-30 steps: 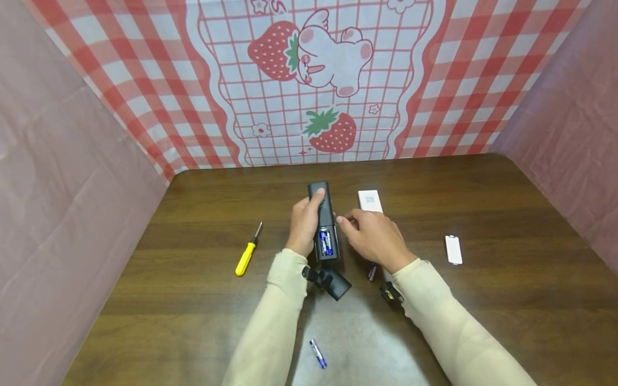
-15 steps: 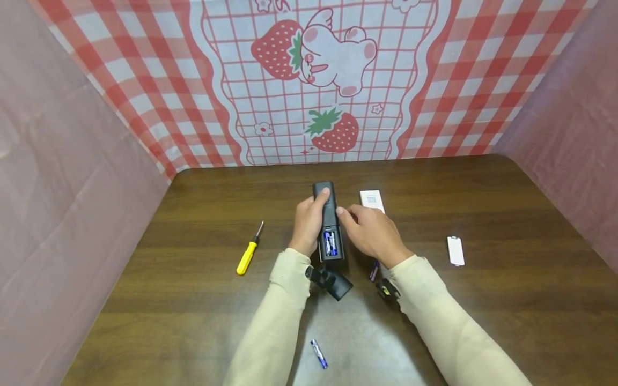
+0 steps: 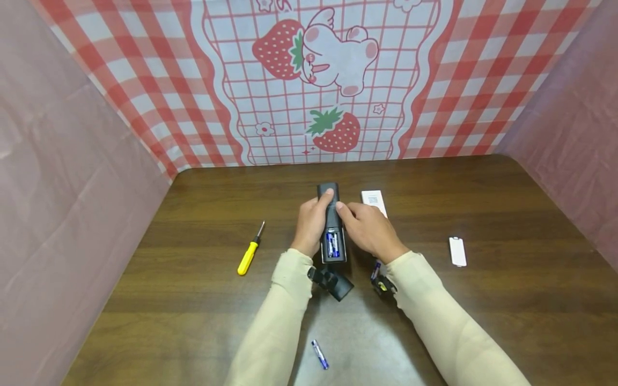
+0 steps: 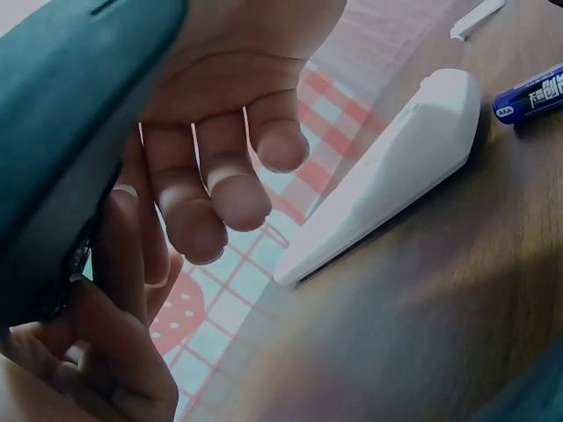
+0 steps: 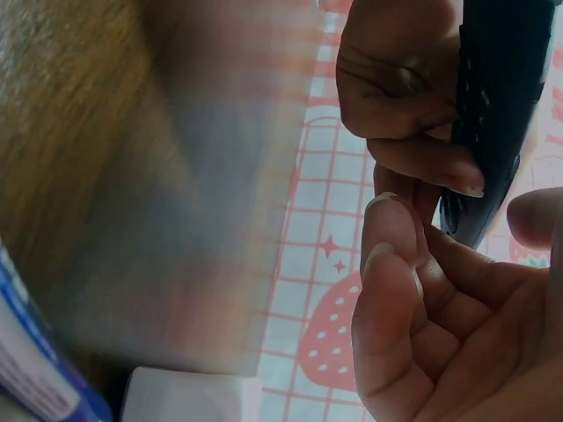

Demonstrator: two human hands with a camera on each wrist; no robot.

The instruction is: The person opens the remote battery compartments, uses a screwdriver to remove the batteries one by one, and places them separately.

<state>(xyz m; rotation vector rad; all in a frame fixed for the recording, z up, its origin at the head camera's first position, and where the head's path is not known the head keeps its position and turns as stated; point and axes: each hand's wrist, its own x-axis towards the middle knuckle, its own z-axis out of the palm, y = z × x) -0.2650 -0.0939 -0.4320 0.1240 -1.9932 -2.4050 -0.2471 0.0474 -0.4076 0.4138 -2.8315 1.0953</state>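
My left hand grips a black remote control, thumb along its back and fingers curled beneath. Two blue batteries sit in its uncovered battery compartment, which faces up at the near end. At the remote's right edge, my right hand pinches it with thumb and index finger; its other fingers hang loosely curled in the left wrist view. A white remote control lies on the table under the right hand, partly hidden in the head view. Beside it lies a loose blue AAA battery.
A yellow-handled screwdriver lies left, and a white battery cover lies right on the wooden table. Another battery lies near the front. A flat black piece is beside the left wrist. Cloth walls stand around the table.
The black remote and left hand have shifted slightly right. My right hand has closed in from beside the remote, and its thumb now rests on the remote's edge.
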